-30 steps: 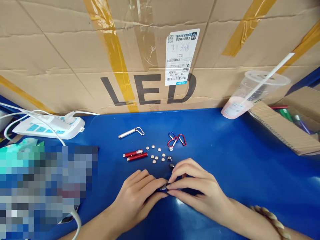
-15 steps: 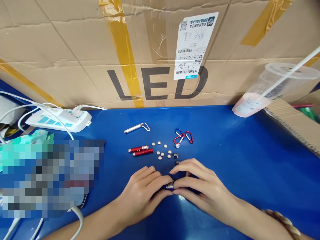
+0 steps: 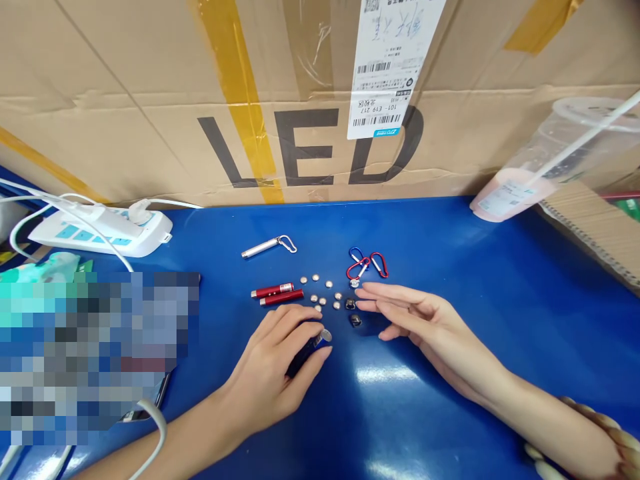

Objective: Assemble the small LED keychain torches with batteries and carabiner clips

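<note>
My left hand is closed around a small blue metal penlight tube, whose round silver end points up and right between thumb and forefinger. The rest of that tube hides in my palm. My right hand has its fingers stretched out, with the tips beside a small silver end cap and two dark end caps; I see nothing in it. Several button cells lie scattered between the hands. Left of them rest two red penlight tubes, side by side.
Behind these lie a silver penlight with a clip and three small carabiners. A large cardboard box walls the back. A tilted cup with pink liquid is at right; a power strip and cables are at left.
My right hand has let go of the blue tube and moved up and right, its fingers opening toward the caps. My left hand keeps the tube, now tilted upward. The view has shifted slightly.
</note>
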Tool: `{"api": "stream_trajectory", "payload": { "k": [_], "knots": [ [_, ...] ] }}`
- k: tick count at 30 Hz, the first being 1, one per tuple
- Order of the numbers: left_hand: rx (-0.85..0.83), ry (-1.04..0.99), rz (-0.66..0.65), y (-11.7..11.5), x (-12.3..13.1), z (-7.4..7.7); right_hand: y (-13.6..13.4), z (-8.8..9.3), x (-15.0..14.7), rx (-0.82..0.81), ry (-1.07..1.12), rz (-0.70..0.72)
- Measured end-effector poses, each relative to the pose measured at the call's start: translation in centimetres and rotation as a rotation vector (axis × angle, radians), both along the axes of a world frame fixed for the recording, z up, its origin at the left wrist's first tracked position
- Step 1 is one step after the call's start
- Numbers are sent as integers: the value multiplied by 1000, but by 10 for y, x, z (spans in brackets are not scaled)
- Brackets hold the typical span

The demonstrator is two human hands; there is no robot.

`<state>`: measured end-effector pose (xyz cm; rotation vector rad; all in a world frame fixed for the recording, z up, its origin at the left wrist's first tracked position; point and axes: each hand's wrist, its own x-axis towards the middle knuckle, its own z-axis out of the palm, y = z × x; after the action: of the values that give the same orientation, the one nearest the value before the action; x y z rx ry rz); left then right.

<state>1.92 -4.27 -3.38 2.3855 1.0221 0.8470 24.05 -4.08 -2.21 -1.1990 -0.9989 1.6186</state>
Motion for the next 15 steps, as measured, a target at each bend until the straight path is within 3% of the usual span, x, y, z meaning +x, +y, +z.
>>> {"api": "stream_trajectory", "payload": {
  "k": [7, 15],
  "knots": [
    [120, 90, 6, 5, 0, 3, 1, -1, 0, -107, 51, 13],
    [100, 70, 7, 3, -1, 0, 1, -2, 0, -152, 22, 28]
  ]
}}
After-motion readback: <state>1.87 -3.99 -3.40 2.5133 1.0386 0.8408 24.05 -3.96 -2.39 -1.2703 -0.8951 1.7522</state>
